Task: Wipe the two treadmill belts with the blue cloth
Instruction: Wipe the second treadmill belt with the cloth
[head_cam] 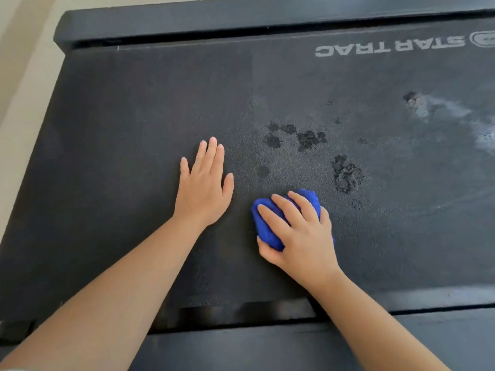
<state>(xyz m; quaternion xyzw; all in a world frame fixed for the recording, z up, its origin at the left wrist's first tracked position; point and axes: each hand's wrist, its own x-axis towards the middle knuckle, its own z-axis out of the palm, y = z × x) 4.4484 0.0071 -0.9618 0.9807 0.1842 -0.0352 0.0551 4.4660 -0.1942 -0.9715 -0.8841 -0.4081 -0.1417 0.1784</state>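
A black treadmill belt [134,124] fills most of the view, with a "STAR TRAC" logo [388,48] printed upside down at the top right. My right hand [300,231] grips a bunched blue cloth [263,228] and holds it down on the belt near the middle. My left hand [205,183] lies flat on the belt just left of the cloth, fingers straight. Dark wet spots [300,137] and a larger blotch [347,174] mark the belt beyond the cloth. A pale dusty smear [442,111] shows at the far right.
A black side rail [241,20] runs along the top of the belt, and another black rail [267,346] runs below it near me. Light floor [21,76] shows at the left past the treadmill's end.
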